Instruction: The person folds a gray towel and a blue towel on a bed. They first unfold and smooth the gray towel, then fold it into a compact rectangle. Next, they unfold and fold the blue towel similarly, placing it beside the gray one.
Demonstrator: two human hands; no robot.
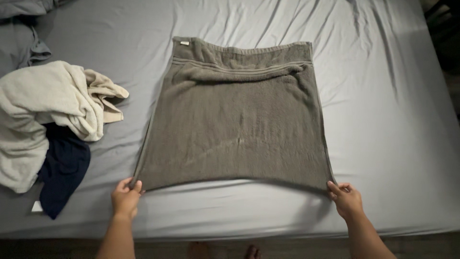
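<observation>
A grey-brown towel [237, 120] lies folded flat on the bed, its banded hem and a small white tag at the far end. My left hand [126, 197] pinches the towel's near left corner. My right hand [345, 197] pinches the near right corner. Both corners are held just above the sheet near the bed's front edge.
The bed [393, 120] is covered by a wrinkled light grey sheet. A cream towel [43, 110] is heaped at the left over a dark navy cloth [62, 168]. Grey bedding [21, 38] is bunched at the far left corner. My bare feet [225, 251] show below the bed's edge.
</observation>
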